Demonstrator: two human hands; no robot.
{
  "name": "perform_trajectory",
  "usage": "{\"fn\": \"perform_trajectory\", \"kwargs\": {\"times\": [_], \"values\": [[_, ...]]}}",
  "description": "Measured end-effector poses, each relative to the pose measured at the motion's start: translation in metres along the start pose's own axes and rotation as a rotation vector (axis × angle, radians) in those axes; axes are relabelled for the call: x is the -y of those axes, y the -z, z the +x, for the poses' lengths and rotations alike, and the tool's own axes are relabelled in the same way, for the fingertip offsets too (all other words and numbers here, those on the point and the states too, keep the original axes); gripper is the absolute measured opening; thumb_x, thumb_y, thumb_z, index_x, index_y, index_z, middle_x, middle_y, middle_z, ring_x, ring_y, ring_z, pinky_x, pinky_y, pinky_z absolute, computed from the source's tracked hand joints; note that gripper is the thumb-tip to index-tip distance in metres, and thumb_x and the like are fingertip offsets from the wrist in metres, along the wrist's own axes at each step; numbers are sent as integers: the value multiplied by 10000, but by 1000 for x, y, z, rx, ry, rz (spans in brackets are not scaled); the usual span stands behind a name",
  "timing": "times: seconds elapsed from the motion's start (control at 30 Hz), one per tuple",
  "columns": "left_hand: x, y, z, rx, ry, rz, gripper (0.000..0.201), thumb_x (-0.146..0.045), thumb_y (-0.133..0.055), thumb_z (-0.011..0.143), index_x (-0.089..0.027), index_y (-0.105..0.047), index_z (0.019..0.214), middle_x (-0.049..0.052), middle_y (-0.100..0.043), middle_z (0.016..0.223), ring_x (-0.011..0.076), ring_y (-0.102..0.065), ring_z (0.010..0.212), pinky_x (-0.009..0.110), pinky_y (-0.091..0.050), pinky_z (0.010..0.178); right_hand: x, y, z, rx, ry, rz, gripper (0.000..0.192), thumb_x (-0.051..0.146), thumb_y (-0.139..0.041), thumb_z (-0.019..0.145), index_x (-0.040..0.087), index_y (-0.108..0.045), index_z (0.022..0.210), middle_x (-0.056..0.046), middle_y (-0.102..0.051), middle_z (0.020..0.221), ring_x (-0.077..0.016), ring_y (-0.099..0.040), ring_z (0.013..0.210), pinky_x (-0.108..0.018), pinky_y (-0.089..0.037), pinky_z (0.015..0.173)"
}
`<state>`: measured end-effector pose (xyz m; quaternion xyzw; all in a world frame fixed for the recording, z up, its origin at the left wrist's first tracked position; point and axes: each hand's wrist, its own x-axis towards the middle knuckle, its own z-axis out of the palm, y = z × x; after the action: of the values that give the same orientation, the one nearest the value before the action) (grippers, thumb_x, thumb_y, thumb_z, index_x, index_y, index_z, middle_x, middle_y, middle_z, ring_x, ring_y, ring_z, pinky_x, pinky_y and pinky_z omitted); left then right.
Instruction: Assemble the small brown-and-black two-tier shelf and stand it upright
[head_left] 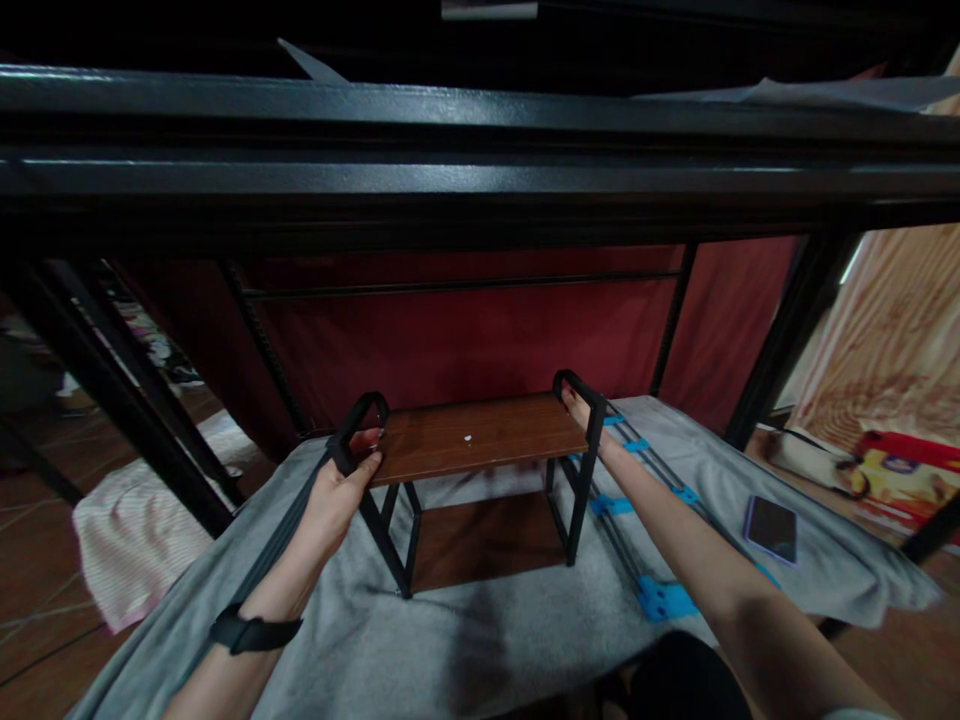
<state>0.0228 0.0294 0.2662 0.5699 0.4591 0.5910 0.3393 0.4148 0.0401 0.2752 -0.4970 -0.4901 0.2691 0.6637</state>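
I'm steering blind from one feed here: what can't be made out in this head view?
- Right hand: mostly hidden behind the shelf's black frame.
- White speck on the top board: too small to identify.
- Lower board: in shadow.
- Phone screen: dark.
- Left hand fingertips: partly behind the frame.

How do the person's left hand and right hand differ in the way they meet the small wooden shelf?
The left hand wraps the looped black handle at the shelf's left end, its back in full view; the right hand reaches further, with only part of it visible at the right handle. The left wrist wears a black band; the right forearm is bare. Both grip the shelf's ends.
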Motion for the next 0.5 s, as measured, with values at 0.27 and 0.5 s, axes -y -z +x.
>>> {"fn": "perform_trajectory", "kwargs": {"times": [0.27,0.5], "values": [[0,1,1,-6,1,-21,608,-539,-805,621,-185,-698,1104,99,-674,1284,316,-575,1257,463,-389,1136,-10,1,7,-9,-21,13,342,387,-590,966,183,-606,1239,-85,-614,1265,-223,-626,1062,-429,-551,908],[0,1,1,-17,17,-55,581,-479,-812,632,-176,-689,1112,107,-672,1281,314,-572,1261,477,-363,1153,-23,0,14,5,-40,29,287,425,-579,960,168,-648,1069,-55,-670,1067,-181,-621,911,-357,-544,813]]}}
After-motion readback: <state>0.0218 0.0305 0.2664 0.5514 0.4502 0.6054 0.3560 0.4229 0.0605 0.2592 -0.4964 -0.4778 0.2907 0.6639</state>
